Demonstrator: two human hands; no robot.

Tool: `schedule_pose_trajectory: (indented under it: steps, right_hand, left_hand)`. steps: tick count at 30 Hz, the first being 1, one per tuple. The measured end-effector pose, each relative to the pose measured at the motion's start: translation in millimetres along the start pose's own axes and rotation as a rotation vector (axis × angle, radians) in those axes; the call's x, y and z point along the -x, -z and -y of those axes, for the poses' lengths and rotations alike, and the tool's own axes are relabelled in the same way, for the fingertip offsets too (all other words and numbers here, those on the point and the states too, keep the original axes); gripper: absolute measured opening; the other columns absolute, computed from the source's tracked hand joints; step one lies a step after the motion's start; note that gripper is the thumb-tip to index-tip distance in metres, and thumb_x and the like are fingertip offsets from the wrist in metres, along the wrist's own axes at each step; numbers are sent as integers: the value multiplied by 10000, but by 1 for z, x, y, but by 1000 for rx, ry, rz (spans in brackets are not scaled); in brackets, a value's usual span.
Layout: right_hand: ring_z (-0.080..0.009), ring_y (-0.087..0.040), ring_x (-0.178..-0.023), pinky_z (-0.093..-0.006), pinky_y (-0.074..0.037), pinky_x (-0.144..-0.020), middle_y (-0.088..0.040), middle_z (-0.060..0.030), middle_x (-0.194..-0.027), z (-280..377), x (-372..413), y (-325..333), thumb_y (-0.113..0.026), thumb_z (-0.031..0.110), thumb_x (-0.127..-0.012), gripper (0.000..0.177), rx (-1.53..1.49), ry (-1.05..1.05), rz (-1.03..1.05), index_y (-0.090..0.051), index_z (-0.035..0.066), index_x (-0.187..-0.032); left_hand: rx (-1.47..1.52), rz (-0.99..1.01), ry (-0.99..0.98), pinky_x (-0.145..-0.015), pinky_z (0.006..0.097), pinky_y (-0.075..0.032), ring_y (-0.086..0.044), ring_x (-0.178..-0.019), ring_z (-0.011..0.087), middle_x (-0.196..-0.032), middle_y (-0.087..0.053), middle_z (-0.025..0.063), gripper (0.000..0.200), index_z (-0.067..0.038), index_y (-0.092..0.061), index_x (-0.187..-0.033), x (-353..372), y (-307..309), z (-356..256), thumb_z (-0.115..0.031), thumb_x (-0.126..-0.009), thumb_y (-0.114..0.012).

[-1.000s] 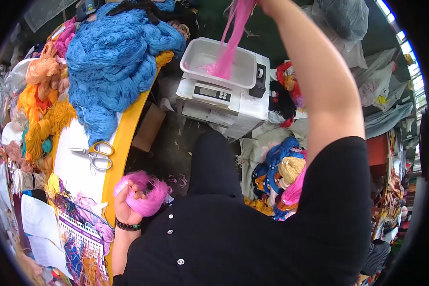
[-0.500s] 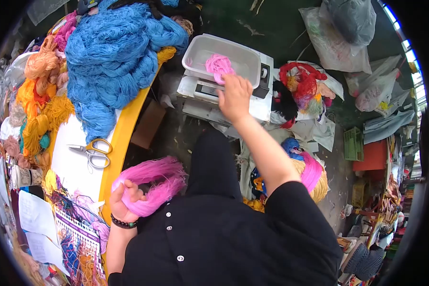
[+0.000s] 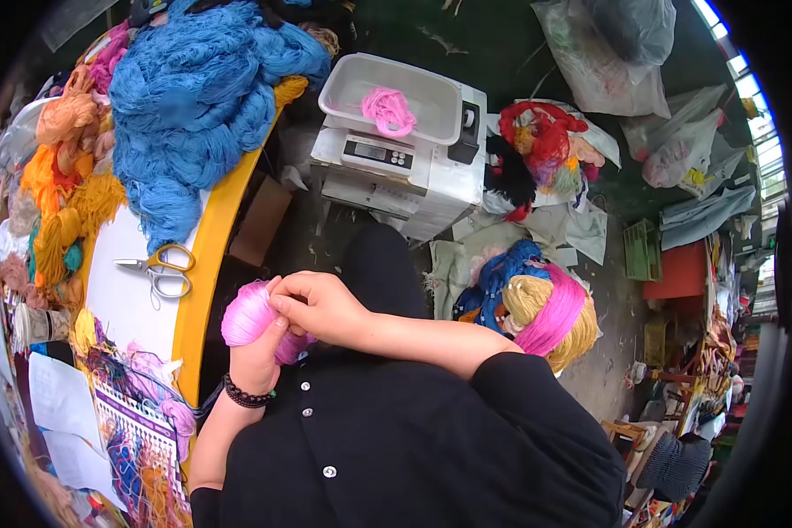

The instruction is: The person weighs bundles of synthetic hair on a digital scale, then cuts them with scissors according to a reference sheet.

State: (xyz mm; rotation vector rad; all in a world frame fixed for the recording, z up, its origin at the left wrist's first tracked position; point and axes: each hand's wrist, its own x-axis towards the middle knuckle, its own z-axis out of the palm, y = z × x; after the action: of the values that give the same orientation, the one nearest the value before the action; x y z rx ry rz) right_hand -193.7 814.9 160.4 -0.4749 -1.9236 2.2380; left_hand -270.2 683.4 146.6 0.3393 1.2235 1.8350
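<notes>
Our right hand (image 3: 315,308) is back from the scale tray (image 3: 436,92), where a pink skein (image 3: 387,110) lies, its fingers pinching the pink yarn bundle (image 3: 245,315) that our left hand (image 3: 260,359) grips beside the table (image 3: 198,264).

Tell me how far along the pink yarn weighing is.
Done: one pink bundle lies in the tray on the scale. In hand: the left hand grips a pink skein by the yellow table, with the right hand pinching it. Left: that skein has not reached the tray.
</notes>
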Motion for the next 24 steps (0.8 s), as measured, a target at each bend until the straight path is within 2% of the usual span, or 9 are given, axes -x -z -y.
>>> schedule_pose_trajectory:
  steps: [5,7,10,16,18,20,22,23,24]
  right_hand:
    - [-99,-573,-636,-257,-479,-582,-617,-81,-953,-1,5,-2,-535,82,-882,134,-24,-54,24,-588,-38,-855]
    - [-140,-604,-764,-282,-495,-694,-638,-110,-970,-10,4,0,-557,76,-856,114,231,221,-41,-599,-29,-841]
    - [-165,-606,-865,-294,-486,-775,-650,-127,-965,-8,5,1,-571,79,-841,107,222,156,-27,-609,-20,-823]
    - [-183,-624,-793,-300,-495,-722,-657,-112,-873,-13,6,10,-592,127,-858,143,109,105,24,-643,-7,-853]
    - [-208,-626,-747,-314,-494,-683,-646,-117,-806,-24,-2,31,-605,175,-864,175,478,194,-19,-657,8,-874]
    - [-293,-625,-759,-358,-494,-667,-640,-142,-804,-24,-18,65,-650,211,-811,203,742,341,-206,-652,18,-872]
    - [-346,-573,-976,-425,-451,-826,-620,-161,-1021,-10,-35,110,-680,196,-738,358,1097,340,-507,-594,31,-1042]
    - [-357,-536,-1034,-428,-429,-867,-594,-167,-1079,-26,-53,146,-701,183,-716,446,1162,437,-647,-541,43,-1108]
    - [-365,-528,-1034,-436,-426,-868,-573,-171,-1104,-16,-63,166,-722,172,-693,498,1244,335,-723,-512,57,-1130]
  left_hand:
    - [8,44,33,-751,235,-485,-590,-844,109,-1084,-592,57,466,-1,-450,-1311,8,4,-2,-23,-867,-587]
    - [2,51,43,-693,214,-474,-577,-780,90,-1054,-600,45,458,-5,-466,-1301,10,9,-3,-43,-865,-602]
    - [-5,39,34,-606,184,-447,-546,-674,62,-998,-614,23,438,-12,-500,-1275,9,10,0,-81,-863,-629]
    - [1,-22,73,-575,175,-428,-521,-595,58,-913,-654,56,356,-14,-555,-1208,10,15,5,-136,-881,-623]
    - [10,-24,82,-577,182,-431,-522,-586,64,-899,-666,77,328,-13,-568,-1185,11,18,6,-148,-889,-613]
    - [26,-55,111,-596,208,-447,-532,-582,81,-894,-676,117,284,-12,-587,-1142,12,21,6,-160,-900,-594]
    - [36,-71,110,-603,220,-451,-533,-579,85,-893,-676,120,274,-10,-590,-1131,12,23,7,-154,-898,-592]
    - [48,-83,110,-611,232,-456,-534,-576,90,-891,-676,123,265,-8,-593,-1120,13,23,7,-148,-896,-590]
    - [49,-88,110,-611,232,-456,-534,-576,90,-891,-676,123,265,-8,-593,-1120,13,23,8,-148,-896,-590]
